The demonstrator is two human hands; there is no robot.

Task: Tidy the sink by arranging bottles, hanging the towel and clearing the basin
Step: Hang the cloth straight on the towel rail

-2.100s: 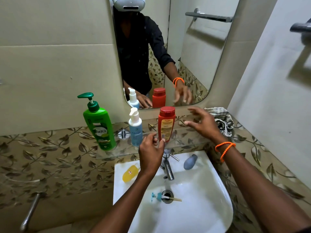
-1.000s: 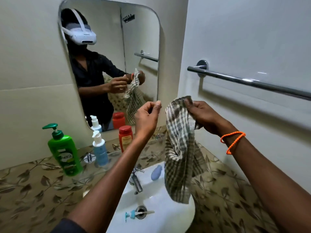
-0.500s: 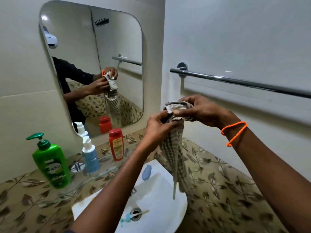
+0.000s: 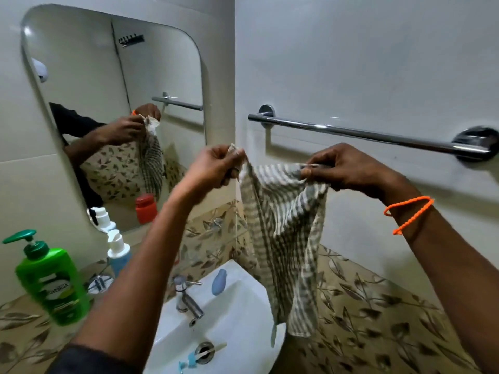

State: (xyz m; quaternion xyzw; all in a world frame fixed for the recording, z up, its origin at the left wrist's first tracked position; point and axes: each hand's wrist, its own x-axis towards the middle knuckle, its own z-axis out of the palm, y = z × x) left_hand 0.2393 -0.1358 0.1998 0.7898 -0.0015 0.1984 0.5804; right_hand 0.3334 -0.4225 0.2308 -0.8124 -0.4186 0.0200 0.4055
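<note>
Green pump bottle (image 4: 52, 284) label shows partial "atika", first letter cut off. Other bottle labels unreadable

L hand (image 4: 216, 168) + R hand (image 4: 348, 171) pinch towel (image 4: 283, 238) top corners; below rail (image 4: 364, 134) — over basin (image 4: 243, 306)

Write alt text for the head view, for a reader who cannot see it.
Two hands, left and right, hold a checked towel stretched by its top edge just below a chrome wall rail. Beneath, a white sink has a razor across its drain; a green pump bottle and a blue one stand under the mirror.
</note>
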